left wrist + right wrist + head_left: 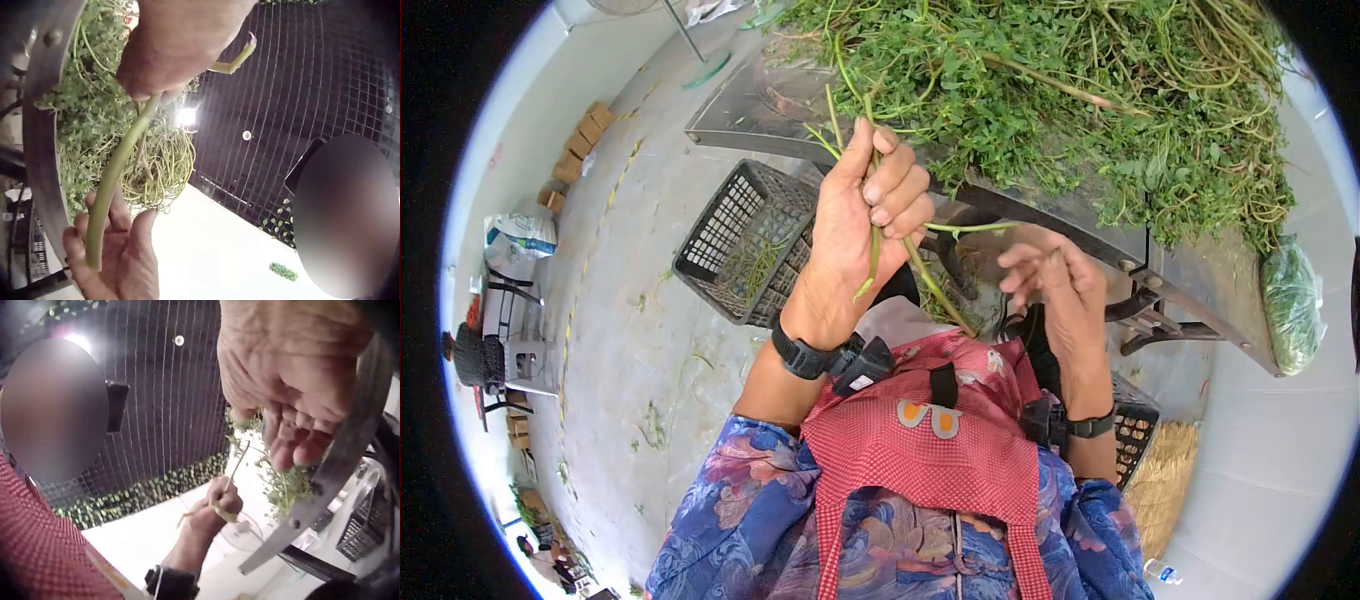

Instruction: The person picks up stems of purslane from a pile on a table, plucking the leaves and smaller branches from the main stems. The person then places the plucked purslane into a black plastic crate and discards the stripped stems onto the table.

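My left hand [870, 205] grips a few green plant stems [930, 283] in its curled fingers. They stick out above the thumb and below the palm. In the left wrist view one thick stem [112, 181] runs down from that hand, overlapping the right hand [119, 256]. To the right, in the head view, my right hand [1060, 290] hangs in front of the table edge, somewhat blurred, with loosely bent fingers and nothing in them. Ahead of both hands lies a big heap of leafy green stems [1020, 120] on a dark metal table [750, 105].
A black plastic crate [745, 245] with some loose stems stands on the floor at left of the table. Another crate [1138, 425] is by my right side, near a straw bundle [1165, 485]. A plastic bag of greens [1290, 310] sits at the table's right end.
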